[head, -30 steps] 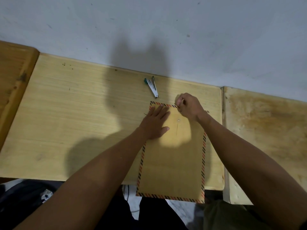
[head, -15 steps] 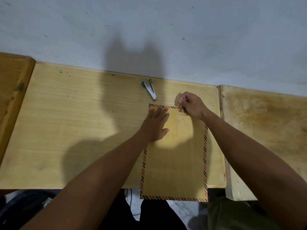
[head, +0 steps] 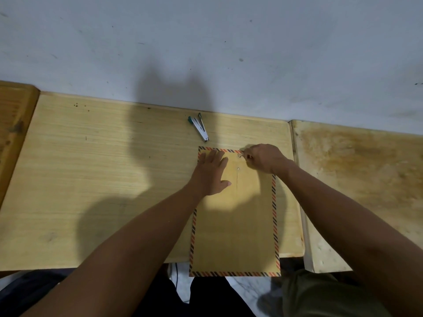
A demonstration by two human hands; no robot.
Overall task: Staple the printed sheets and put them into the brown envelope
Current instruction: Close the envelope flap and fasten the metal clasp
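Observation:
A brown envelope (head: 238, 229) with a striped red and black border lies on the wooden desk, its near end hanging over the desk's front edge. My left hand (head: 209, 173) presses flat on its upper left part, fingers straight. My right hand (head: 263, 157) is curled at the envelope's top edge and pinches the closure string by the upper of two small round fasteners (head: 239, 156). No printed sheets show outside the envelope. A small silver and green stapler (head: 199, 129) lies on the desk just beyond the envelope.
The light wooden desk (head: 103, 179) stands against a pale wall. A worn, stained second desk (head: 357, 184) adjoins it on the right, and a darker wooden one (head: 13, 124) on the left. My legs and the floor show below the front edge.
My right hand has slid slightly along the envelope's top edge, and the upper fastener beside its fingertips is uncovered. My left hand stays pressed on the envelope. The camera has shifted a little.

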